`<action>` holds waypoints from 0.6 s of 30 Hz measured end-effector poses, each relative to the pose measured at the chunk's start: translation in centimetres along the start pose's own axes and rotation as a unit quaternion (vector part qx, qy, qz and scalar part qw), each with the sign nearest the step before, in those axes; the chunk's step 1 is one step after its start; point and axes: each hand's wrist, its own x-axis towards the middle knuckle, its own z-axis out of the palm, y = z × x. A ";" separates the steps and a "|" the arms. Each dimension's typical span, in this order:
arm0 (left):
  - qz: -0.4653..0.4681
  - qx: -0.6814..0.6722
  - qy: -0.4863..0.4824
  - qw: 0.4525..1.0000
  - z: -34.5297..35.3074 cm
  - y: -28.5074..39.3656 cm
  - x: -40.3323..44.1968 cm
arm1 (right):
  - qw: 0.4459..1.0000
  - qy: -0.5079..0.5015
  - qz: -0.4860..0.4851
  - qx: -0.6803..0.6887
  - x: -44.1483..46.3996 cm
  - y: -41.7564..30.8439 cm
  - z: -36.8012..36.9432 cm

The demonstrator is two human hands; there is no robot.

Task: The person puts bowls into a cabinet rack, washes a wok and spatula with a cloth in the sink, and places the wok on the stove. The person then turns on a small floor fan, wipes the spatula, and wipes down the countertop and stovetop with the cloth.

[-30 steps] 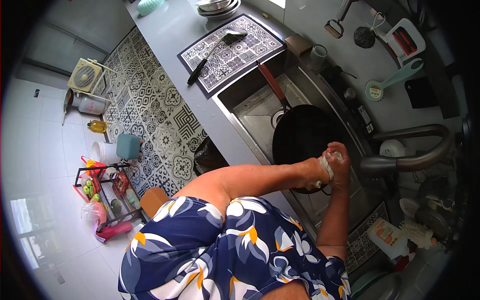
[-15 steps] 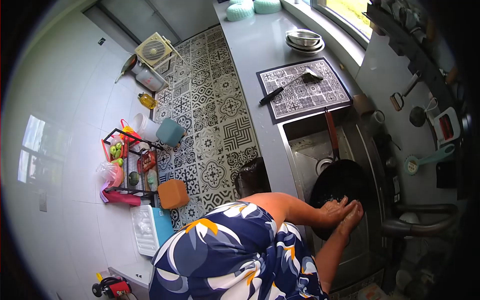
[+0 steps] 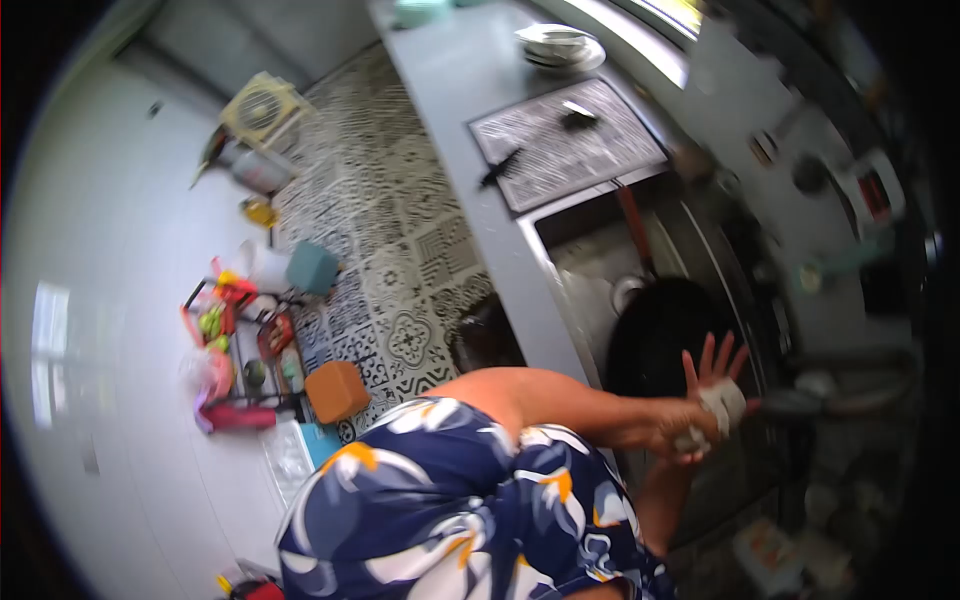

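Note:
Over the sink's near right part, my left hand (image 3: 682, 428) is closed around a pale cloth (image 3: 722, 404), pressing it against my right hand. The cloth is blurred, with another bit of it showing below the left fingers. My right hand (image 3: 714, 362) has its fingers spread and pointing up, the cloth lying across its palm. Beside both hands, a black wok (image 3: 655, 345) with a reddish-brown handle (image 3: 635, 228) rests in the metal sink (image 3: 575, 270). Part of the right wrist is hidden behind the left hand.
A spatula (image 3: 500, 168) lies on a patterned mat (image 3: 625, 130) beyond the sink. Stacked metal bowls (image 3: 560, 50) stand farther along the counter. A dark faucet (image 3: 840, 385) is close to the hands. Stools (image 3: 337, 391) and a rack of produce line the left wall.
My hands were together over the wok. Now they are nearer the faucet side, with a pale cloth showing between them and my right fingers spread. The whole view has shifted and blurred.

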 end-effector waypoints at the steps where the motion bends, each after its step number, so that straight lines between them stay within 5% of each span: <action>1: -0.019 -0.008 0.023 1.000 0.5 0.8 -0.8 | 0.997 -0.070 -0.023 0.026 0.0 0.4 0.1; 2: -0.061 -0.052 0.066 0.995 0.3 0.9 -0.7 | 0.995 -0.071 -0.042 0.049 -1.0 0.7 0.0; 3: 0.012 -0.082 0.049 0.995 3.1 2.1 -3.0 | 0.993 0.075 -0.078 -0.044 -2.2 1.5 2.4; 4: -0.011 -0.072 0.051 0.996 3.2 2.3 -3.2 | 0.995 -0.002 -0.053 -0.086 -2.0 1.1 1.6; 6: -0.073 0.010 0.127 0.989 1.4 1.7 -2.1 | 0.979 0.031 -0.048 -0.195 -1.5 0.6 2.2; 11: -0.111 0.074 0.102 0.986 1.0 3.3 -1.8 | 0.881 0.175 0.032 -0.439 -0.7 -1.5 4.1; 18: -0.133 0.280 0.156 0.938 -1.0 3.2 0.0 | 0.734 0.139 0.121 -0.653 -0.2 -2.6 4.9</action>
